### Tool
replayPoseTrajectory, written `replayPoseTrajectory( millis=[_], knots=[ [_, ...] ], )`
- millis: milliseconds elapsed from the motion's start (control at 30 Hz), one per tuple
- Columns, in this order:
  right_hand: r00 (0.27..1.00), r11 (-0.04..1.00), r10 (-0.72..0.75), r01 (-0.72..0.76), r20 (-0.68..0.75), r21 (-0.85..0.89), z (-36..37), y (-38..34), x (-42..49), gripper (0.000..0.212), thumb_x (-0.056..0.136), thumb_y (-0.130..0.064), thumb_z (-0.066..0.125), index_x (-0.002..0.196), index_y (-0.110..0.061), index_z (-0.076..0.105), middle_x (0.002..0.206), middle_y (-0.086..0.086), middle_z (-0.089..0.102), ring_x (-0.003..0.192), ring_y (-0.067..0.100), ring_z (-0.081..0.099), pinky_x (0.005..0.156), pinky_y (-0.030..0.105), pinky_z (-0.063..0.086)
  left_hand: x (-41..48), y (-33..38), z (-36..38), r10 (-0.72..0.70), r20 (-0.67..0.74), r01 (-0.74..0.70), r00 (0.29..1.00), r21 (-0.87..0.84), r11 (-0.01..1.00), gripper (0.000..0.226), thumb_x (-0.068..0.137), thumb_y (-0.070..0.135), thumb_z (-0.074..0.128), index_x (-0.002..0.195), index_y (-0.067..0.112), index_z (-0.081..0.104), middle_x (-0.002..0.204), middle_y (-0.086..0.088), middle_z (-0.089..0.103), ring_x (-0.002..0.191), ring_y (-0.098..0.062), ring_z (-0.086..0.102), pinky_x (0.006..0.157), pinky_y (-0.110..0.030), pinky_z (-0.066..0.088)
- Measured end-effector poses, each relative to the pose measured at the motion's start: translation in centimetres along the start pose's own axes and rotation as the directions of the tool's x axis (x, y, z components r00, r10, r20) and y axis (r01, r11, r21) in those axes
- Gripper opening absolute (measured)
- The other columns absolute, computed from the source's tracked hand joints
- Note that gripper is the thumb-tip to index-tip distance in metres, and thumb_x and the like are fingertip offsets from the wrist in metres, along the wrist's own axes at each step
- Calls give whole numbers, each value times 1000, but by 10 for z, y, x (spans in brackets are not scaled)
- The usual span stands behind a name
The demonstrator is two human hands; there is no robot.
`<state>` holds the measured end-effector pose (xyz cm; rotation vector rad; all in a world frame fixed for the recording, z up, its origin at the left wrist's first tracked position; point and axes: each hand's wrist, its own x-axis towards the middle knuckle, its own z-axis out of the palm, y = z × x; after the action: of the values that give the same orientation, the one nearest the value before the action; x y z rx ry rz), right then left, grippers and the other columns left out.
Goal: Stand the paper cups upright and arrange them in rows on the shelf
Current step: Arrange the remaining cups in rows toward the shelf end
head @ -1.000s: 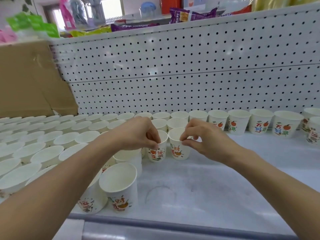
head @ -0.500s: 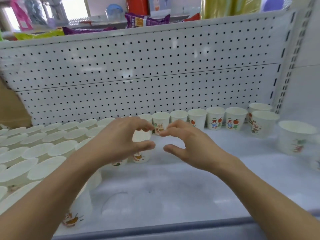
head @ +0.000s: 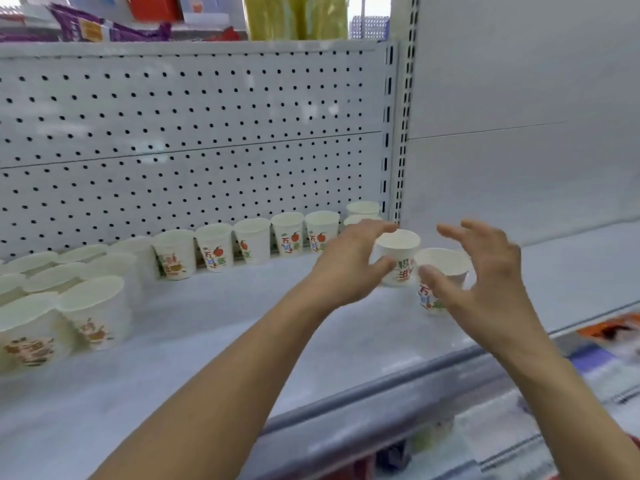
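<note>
White paper cups with red and green print stand upright on the white shelf (head: 242, 327). A row of them (head: 252, 240) runs along the back panel, and a larger block (head: 93, 306) fills the left end. Two cups stand apart near the right end. My left hand (head: 349, 265) curves around the left one (head: 403, 245), thumb in front and fingers over its rim; whether it touches is blurred. My right hand (head: 485, 285) hovers with spread fingers over the right one (head: 448, 265), thumb in front of it.
A perforated back panel (head: 207, 133) rises behind the cups and ends at a slotted post (head: 401, 133). Two more cups (head: 363, 209) stand stacked by that post. The shelf's grey front lip (head: 381, 386) runs below my arms. Packaged goods (head: 616, 334) lie on a lower level at right.
Both hands let go of the two cups placed in the block and swung right along the shelf. The view turned right with them, bringing the two separate cups under my hands.
</note>
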<state>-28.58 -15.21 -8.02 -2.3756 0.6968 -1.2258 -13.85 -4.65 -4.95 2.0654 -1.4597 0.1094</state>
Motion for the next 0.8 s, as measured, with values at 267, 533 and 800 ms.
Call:
replayPoseTrajectory(
  millis=[267, 533, 800],
  knots=[
    [957, 994, 103, -86, 270, -72, 2, 16, 15, 87, 72, -55, 71, 144, -25, 31, 144, 0, 41, 131, 19, 37, 98, 36, 37, 7, 8, 10, -34, -10, 36, 999, 172, 985, 15, 90, 33, 62, 100, 28, 72, 95, 8, 72, 91, -12, 63, 88, -39, 47],
    [939, 986, -94, 42, 332, 161, 32, -44, 13, 67, 76, -36, 75, 135, -23, 45, 125, -1, 56, 114, 16, 49, 93, 33, 42, -87, -26, -50, -113, -161, 152, 980, 254, 955, 18, 92, 29, 60, 107, 31, 70, 104, 15, 69, 97, -9, 50, 94, -39, 40],
    [792, 893, -385, 189, 474, 409, 90, -153, -22, 68, 76, -44, 72, 135, -31, 42, 129, -12, 52, 118, 6, 47, 98, 27, 41, -200, -73, -133, -238, -233, 318, 943, 414, 853, 15, 89, 33, 64, 102, 36, 71, 95, 20, 68, 95, -2, 52, 94, -33, 34]
  ],
)
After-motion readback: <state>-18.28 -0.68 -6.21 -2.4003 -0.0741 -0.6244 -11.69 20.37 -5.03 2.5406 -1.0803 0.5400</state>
